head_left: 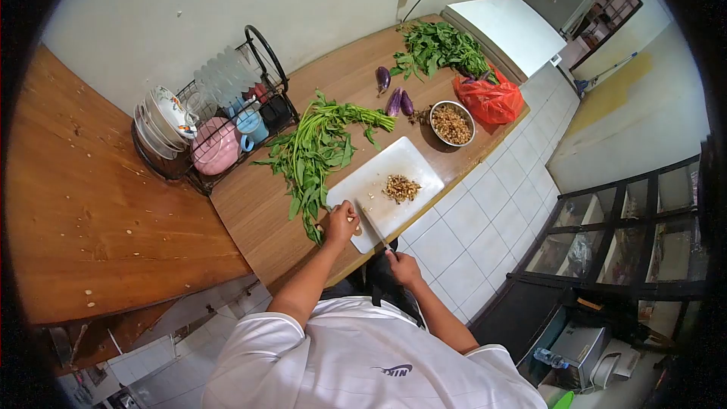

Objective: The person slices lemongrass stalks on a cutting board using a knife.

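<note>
My right hand (404,268) is wrapped round the handle of a kitchen knife (374,225), its blade slanting over the near end of a white cutting board (413,153). Beside the blade, my left hand (342,223) is closed, fingers curled, at the board's left corner. Something small and pale shows at its fingertips, too small to name. A heap of chopped brown and yellowish pieces (401,188) lies in the middle of the board, with a few pale bits scattered nearer the hands. Long-stemmed leafy greens (314,148) lie along the board's far left side.
A metal bowl (452,123) of brown crumbly pieces stands beyond the board, near a red plastic bag (491,98). Purple eggplants (384,79) and more greens (443,48) lie further back. At left, a black dish rack (265,53) holds plates, cups and a pink bowl (214,145).
</note>
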Available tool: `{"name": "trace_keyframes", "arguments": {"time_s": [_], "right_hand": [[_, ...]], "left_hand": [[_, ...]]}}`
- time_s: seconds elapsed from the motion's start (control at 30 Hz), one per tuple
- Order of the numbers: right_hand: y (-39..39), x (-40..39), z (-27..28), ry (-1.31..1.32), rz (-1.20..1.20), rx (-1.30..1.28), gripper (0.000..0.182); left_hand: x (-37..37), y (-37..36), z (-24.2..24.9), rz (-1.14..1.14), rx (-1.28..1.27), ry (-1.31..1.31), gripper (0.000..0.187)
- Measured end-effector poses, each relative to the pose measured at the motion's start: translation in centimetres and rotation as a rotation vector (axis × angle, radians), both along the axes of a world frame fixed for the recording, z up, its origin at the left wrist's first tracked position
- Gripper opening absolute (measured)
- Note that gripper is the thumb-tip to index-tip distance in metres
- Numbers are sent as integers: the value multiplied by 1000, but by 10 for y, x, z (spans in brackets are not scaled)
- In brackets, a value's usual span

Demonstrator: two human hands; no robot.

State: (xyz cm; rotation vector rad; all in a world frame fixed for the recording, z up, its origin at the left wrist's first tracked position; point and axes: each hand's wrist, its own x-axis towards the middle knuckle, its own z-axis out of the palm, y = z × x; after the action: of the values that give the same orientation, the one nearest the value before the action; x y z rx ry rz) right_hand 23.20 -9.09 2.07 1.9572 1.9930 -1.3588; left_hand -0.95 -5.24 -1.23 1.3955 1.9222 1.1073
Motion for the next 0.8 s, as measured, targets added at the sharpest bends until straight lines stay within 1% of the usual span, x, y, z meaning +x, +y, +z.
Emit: {"name": "trace_keyframes", "arguments": {"time_s": [0.17,0.23,0.33,0.4,0.47,0.53,0.73,0.8], "right_hand": [[2,7,-2,37,-28,-8,66],[-4,12,6,82,-27,-38,66],[-14,17,9,96,-29,-40,67],[-21,17,4,93,-27,-31,67],[-23,20,-2,87,-23,-19,67],[-23,19,2,68,-23,-142,70],[-24,20,5,80,-55,-101,69],[-20,21,15,73,-65,-144,68]], "left_hand": [[2,-4,7,2,-7,34,25],[2,-6,0,-8,-1,63,24],[3,-7,0,-41,69,52,23],[4,-7,3,-6,-10,75,24],[5,-4,3,3,-35,76,25],[4,-2,0,15,-60,78,26],[2,-2,-6,0,-5,51,29],[1,-4,-5,-43,26,-20,29]]}}
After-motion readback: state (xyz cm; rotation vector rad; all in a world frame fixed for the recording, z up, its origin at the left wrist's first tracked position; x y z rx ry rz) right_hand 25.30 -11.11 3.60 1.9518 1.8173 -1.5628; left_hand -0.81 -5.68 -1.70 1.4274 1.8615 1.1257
